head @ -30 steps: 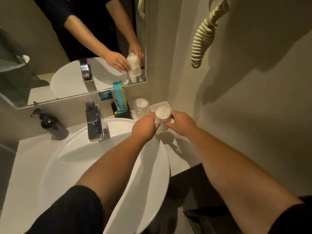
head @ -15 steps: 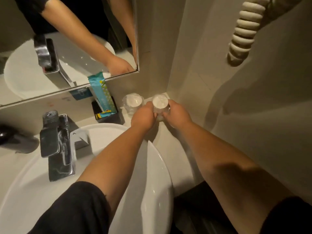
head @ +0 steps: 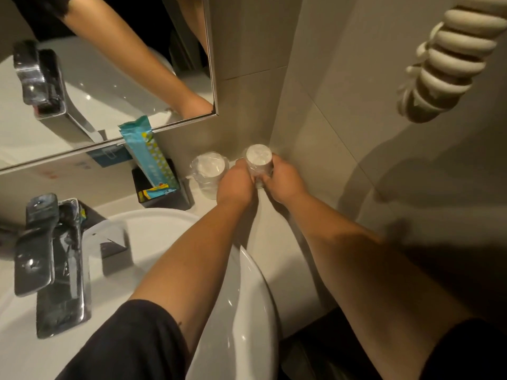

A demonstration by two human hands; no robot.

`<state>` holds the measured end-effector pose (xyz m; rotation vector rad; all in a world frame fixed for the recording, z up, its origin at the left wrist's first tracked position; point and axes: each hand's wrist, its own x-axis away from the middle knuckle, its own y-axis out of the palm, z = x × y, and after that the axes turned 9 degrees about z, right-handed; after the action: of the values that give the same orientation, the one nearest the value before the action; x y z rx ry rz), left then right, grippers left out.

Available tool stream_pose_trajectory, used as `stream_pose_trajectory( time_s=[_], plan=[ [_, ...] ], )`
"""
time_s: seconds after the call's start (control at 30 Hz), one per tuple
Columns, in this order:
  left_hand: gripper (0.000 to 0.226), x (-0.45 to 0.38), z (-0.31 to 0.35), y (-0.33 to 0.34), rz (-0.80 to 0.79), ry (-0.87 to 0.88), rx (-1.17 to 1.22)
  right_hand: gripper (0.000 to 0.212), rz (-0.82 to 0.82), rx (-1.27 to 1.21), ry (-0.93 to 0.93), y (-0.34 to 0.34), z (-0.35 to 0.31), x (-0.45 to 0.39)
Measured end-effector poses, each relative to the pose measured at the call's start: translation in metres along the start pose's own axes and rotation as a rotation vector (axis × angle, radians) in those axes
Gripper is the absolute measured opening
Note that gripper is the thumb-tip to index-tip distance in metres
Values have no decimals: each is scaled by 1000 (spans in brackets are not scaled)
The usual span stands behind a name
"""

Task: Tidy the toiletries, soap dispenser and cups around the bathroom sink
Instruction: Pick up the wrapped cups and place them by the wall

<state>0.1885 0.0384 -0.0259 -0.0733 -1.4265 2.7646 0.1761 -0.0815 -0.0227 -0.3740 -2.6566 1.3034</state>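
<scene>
Two wrapped clear cups stand in the back right corner of the counter. My left hand (head: 235,185) and my right hand (head: 282,182) both grip the right cup (head: 259,157), which sits close to the corner of the walls. The other cup (head: 210,171) stands just left of it, touching my left hand's knuckles. A black holder (head: 164,196) with teal toiletry packets (head: 149,154) stands left of the cups, against the wall under the mirror. The soap dispenser is out of view.
The white sink basin (head: 241,311) fills the lower left, with the chrome faucet (head: 52,259) at its back. A mirror (head: 109,78) hangs above. A coiled white cord (head: 450,58) hangs on the right wall. A narrow strip of counter (head: 277,242) runs right of the basin.
Both hands carried the right cup back toward the wall corner, beside the other cup. The view has tilted down and closer to the counter.
</scene>
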Motion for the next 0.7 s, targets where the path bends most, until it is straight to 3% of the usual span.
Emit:
stream_pose_trajectory(
  time_s=[0.2,0.4,0.7],
  plan=[
    [16,1,-1,2,2,-27,21,55,-23,24,-6,-1,-1,-1],
    [40,15,7,-11,25,7,66,53,-28,93,6,-12,-5,9],
    [27,56,19,-63,-84,154,-150,52,-45,257,-94,-61,-24,53]
  ],
)
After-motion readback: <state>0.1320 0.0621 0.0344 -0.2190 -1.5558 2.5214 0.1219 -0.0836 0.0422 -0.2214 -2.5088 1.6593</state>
